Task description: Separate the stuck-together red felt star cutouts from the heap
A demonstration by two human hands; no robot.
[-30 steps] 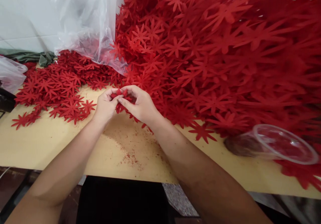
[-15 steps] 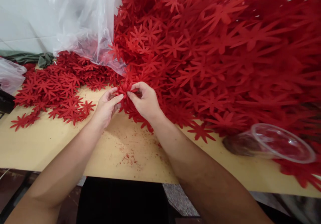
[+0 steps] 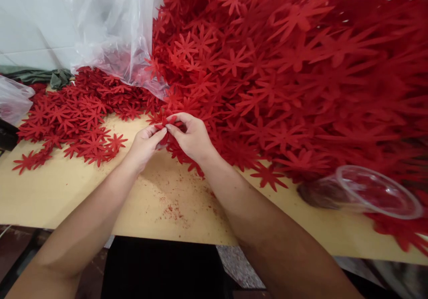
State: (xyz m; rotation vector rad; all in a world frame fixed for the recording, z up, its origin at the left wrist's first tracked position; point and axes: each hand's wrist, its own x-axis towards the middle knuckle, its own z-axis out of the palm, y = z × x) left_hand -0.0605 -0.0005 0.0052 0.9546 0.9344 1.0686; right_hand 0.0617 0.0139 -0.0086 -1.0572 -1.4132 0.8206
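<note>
Between my two hands is a red flower-shaped cutout (image 3: 163, 123) with narrow petals, raised just in front of the large heap. My left hand (image 3: 146, 143) pinches it from the left, thumb on top. From the right, my right hand (image 3: 191, 137) grips it with thumb and forefinger, and the fingertips of both hands nearly meet. Fingers cover much of the piece, so its full outline is hidden. Similar red flower cutouts make up the big heap (image 3: 234, 67) behind and to the right, and a lower pile (image 3: 70, 111) at the left.
A clear plastic bag (image 3: 113, 26) leans at the back over the left pile. On the right a clear plastic cup (image 3: 347, 189) lies on its side. Red crumbs dot the wooden table (image 3: 140, 209). A dark green cloth (image 3: 60, 78) and another plastic bag (image 3: 15, 98) are at far left.
My fingertips have drawn closer together on the flower cutout, and its petals are more folded and covered. The piles, bags and cup stay as they were.
</note>
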